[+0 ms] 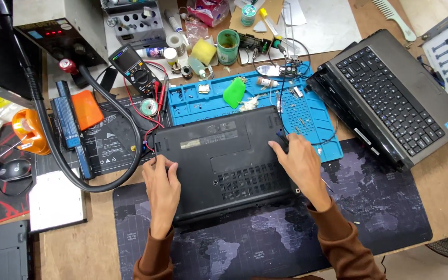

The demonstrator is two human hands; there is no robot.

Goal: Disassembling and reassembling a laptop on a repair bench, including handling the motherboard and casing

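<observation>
Two hands rest on the upturned black plastic laptop. Left hand lies flat, fingers loosely spread, gripping nothing. Right hand presses its right edge, fingers curled slightly.

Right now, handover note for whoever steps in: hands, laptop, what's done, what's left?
Left hand flat on the left edge of the black laptop, holding nothing. Right hand on its right edge, fingertips at the top right corner. Laptop lies upside down on the dark map mat, bottom cover on. Blue work mat behind carries loose small parts and a green pick. Opening not visibly begun.
</observation>
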